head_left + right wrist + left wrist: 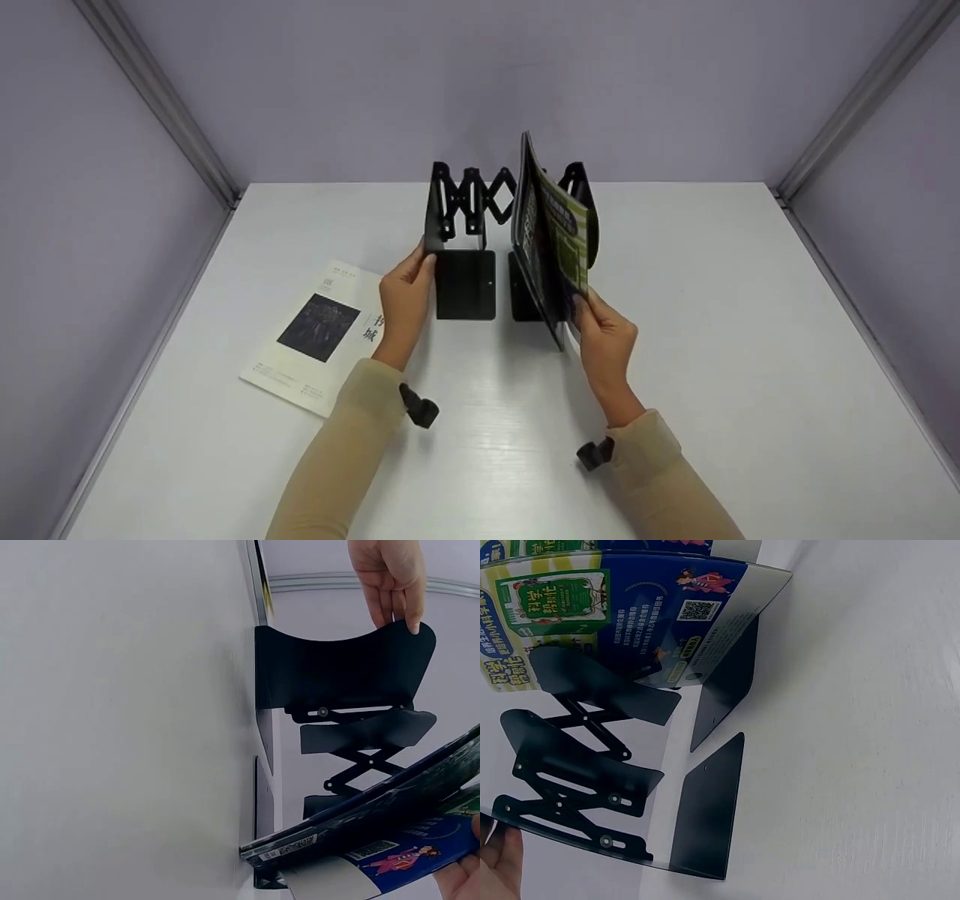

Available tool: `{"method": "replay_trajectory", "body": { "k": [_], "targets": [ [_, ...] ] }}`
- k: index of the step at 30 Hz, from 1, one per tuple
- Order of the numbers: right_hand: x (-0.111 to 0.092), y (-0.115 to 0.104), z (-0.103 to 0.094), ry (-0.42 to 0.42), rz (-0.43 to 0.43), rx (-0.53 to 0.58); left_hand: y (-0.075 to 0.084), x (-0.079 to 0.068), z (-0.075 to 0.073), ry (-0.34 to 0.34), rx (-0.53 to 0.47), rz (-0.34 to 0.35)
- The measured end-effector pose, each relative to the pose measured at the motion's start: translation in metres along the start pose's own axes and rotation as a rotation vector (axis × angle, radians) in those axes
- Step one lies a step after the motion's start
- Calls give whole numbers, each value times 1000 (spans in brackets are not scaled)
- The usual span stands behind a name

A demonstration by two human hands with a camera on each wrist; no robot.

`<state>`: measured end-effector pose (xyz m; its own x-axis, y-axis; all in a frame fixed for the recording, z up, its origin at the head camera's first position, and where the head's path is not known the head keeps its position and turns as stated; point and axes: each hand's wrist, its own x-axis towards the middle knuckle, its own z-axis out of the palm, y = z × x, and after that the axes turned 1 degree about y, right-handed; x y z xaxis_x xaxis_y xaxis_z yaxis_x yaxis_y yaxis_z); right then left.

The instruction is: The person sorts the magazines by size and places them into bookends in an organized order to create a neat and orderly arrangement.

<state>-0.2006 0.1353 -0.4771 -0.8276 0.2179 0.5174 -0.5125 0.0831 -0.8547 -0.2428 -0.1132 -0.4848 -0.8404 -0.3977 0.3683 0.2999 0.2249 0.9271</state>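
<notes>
A black expandable bookend (466, 285) with a scissor-link back stands on the white table. My left hand (405, 300) pinches its left end plate between thumb and fingers, as the right wrist view also shows. My right hand (606, 349) grips the near edge of a thin book (568, 236) with a green, yellow and blue cover. Against that book leans a dark-covered book (528, 225); both are on edge and tilted, toward the bookend's right side. In the right wrist view the dark book's (360, 802) lower corner reaches the base. The right end plate is partly hidden.
A white book (300, 375) with a dark picture lies flat at the left, partly under my left forearm. Pale walls (480, 90) enclose the back and sides of the table (750, 337). A small black device (421, 411) is strapped to each wrist.
</notes>
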Motion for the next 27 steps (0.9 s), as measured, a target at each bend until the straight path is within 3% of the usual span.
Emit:
{"method": "replay_trajectory", "body": {
  "k": [9, 17, 19, 27],
  "targets": [
    [-2, 7, 7, -31, 20, 17, 0, 0, 1, -27, -20, 1],
    [-4, 10, 9, -40, 1, -50, 1, -2, 0, -19, -11, -3],
    [-5, 10, 9, -45, 0, -53, 10, -4, -1, -22, -17, -10],
    [-6, 9, 12, -75, -11, -38, 23, -7, -3, -30, -1, -35]
  ]
}}
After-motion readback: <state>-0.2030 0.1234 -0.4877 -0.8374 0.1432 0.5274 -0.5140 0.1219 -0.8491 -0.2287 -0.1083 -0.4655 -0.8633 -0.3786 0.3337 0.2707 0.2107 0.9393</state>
